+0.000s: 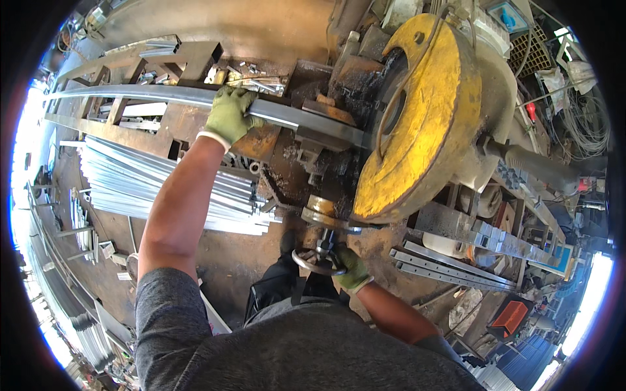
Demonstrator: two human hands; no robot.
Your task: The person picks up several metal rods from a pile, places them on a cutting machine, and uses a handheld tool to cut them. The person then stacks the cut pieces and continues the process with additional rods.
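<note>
My left hand (pixel 229 113), in a green glove, is wrapped over a long grey metal bar (pixel 163 94). The bar runs from the far left to the cut-off saw, its right end lying in the vise beside the blade. A worn yellow blade guard (pixel 433 120) covers much of the saw's disc. Low in front of my body, my gloved right hand (pixel 353 268) grips the right side of a round metal handwheel (pixel 308 262) on the vise screw. Some of its fingers are hidden behind the wheel.
A rusty steel rack (pixel 120 98) supports the bar. Below it lies a stack of shiny metal lengths (pixel 169 186). The saw's handle (pixel 541 166) juts out to the right. Perforated metal strips (pixel 450 267) and an orange bin (pixel 512 317) are at the lower right.
</note>
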